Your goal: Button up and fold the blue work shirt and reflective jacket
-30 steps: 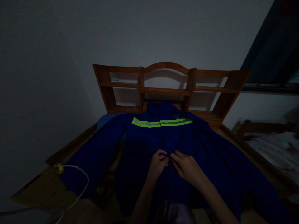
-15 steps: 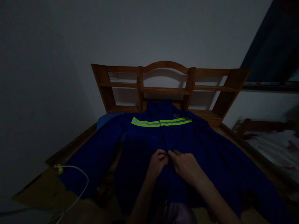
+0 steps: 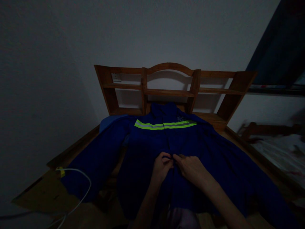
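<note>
A dark blue work jacket (image 3: pixel 143 149) with a yellow-green reflective stripe (image 3: pixel 164 124) across the chest lies spread face up on a wooden bed, sleeves out to both sides. My left hand (image 3: pixel 162 167) and my right hand (image 3: pixel 190 168) meet at the jacket's front opening, at mid-chest. Both hands have curled fingers pinching the fabric edges where they meet. The room is dim, so what lies between the fingertips is too small to make out.
A wooden headboard with open shelves (image 3: pixel 169 90) stands against the white wall. A white cable with a yellow plug (image 3: pixel 73 178) loops on the bed's left side. Another bed with light bedding (image 3: pixel 278 149) sits to the right.
My hands stay at the jacket's front seam. The right hand's fingers have shifted slightly closer to the left hand. The jacket has not moved.
</note>
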`<action>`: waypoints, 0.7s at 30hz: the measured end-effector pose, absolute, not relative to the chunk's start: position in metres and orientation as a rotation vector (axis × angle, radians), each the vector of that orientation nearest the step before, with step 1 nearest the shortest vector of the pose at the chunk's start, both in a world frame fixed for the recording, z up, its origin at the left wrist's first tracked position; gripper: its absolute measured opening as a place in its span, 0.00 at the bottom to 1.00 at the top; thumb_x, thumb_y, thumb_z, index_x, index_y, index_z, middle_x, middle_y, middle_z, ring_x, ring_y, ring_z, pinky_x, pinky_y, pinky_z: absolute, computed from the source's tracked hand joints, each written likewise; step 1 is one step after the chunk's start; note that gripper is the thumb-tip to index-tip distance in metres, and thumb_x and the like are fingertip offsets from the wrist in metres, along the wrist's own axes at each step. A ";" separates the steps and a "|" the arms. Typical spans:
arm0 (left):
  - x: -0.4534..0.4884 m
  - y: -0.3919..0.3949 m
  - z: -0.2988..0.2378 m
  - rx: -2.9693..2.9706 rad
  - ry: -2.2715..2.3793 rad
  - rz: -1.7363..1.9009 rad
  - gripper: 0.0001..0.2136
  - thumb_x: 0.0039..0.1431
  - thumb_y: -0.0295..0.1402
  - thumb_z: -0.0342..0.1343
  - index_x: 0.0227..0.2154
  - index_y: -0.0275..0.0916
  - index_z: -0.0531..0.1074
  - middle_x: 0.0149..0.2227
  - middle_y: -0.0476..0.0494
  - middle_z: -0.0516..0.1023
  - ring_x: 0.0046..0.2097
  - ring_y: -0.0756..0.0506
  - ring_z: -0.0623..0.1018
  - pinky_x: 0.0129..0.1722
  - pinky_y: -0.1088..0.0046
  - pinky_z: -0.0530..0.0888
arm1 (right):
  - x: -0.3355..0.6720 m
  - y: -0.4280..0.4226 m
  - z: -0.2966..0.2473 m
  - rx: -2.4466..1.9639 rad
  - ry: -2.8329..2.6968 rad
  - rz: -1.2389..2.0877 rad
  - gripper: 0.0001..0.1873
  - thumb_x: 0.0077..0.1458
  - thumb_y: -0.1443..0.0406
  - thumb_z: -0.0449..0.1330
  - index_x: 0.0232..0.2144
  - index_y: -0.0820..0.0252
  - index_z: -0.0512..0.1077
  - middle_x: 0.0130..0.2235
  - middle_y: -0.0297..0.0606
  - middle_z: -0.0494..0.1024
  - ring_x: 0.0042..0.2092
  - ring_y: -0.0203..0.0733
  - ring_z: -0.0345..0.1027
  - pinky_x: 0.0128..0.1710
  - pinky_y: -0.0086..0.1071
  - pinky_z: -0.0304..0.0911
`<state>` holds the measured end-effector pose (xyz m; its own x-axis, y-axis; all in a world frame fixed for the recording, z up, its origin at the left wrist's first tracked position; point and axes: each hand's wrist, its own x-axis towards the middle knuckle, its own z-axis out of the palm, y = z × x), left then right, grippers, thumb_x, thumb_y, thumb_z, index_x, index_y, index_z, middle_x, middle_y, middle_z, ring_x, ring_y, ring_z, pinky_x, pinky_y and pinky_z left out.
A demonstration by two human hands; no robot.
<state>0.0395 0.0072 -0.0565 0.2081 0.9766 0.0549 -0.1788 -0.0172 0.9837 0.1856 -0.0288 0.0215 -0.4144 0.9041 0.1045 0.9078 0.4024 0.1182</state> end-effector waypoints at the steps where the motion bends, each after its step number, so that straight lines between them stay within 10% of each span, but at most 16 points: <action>1: 0.040 0.007 -0.056 1.204 0.902 1.158 0.11 0.48 0.30 0.58 0.35 0.35 0.65 0.24 0.47 0.75 0.27 0.50 0.75 0.29 0.76 0.70 | 0.185 -0.029 0.022 -1.699 -2.604 -0.241 0.18 0.55 0.70 0.51 0.48 0.51 0.62 0.37 0.36 0.74 0.33 0.41 0.71 0.25 0.30 0.51; 21: 0.033 0.012 -0.048 0.927 0.846 1.114 0.18 0.39 0.33 0.67 0.33 0.34 0.68 0.27 0.44 0.76 0.30 0.49 0.76 0.35 0.73 0.73 | 0.201 -0.025 -0.006 -1.386 -2.333 0.058 0.11 0.65 0.67 0.42 0.40 0.56 0.63 0.35 0.35 0.69 0.38 0.37 0.66 0.35 0.27 0.57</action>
<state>0.0329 0.0116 -0.0479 0.2304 0.9685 -0.0948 -0.3517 0.1737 0.9199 0.2005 -0.0246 -0.0065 -0.4120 0.8471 0.3357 0.8295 0.5011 -0.2466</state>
